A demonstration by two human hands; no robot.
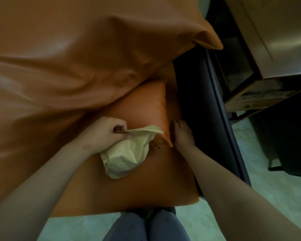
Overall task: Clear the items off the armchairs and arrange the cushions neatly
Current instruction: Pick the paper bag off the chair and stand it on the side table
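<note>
**Desk:** What is happening on the armchair?

**Photographer:** A person is leaning over the orange seat cushion [146, 188], both bare arms reaching in. The left hand [109, 131] is pinching the open flap of a crumpled pale yellow paper bag [129, 153] between thumb and fingers. The bag is lying on the seat, just in front of a small orange cushion [146, 105].

**Desk:** And the other of the two hands?

**Photographer:** The right hand [182, 134] is lying against the right edge of the small cushion, between it and the dark armrest [198, 110]. Its fingers are bending slightly against the fabric. Whether they are gripping the cushion or only touching it, I cannot tell; the light there is dim.

**Desk:** Where are the cushions sitting?

**Photographer:** The small one is resting on the seat, toward its right side. A large orange cushion [68, 58] is filling the upper left of the view, blurred, and is overlapping the small one's upper left part.

**Desk:** Anything around the chair?

**Photographer:** The person's knees in blue jeans [146, 228] are showing at the seat's front edge, above a pale floor [250, 197]. A wooden cabinet [276, 40] is standing to the right, beyond the armrest.
</note>
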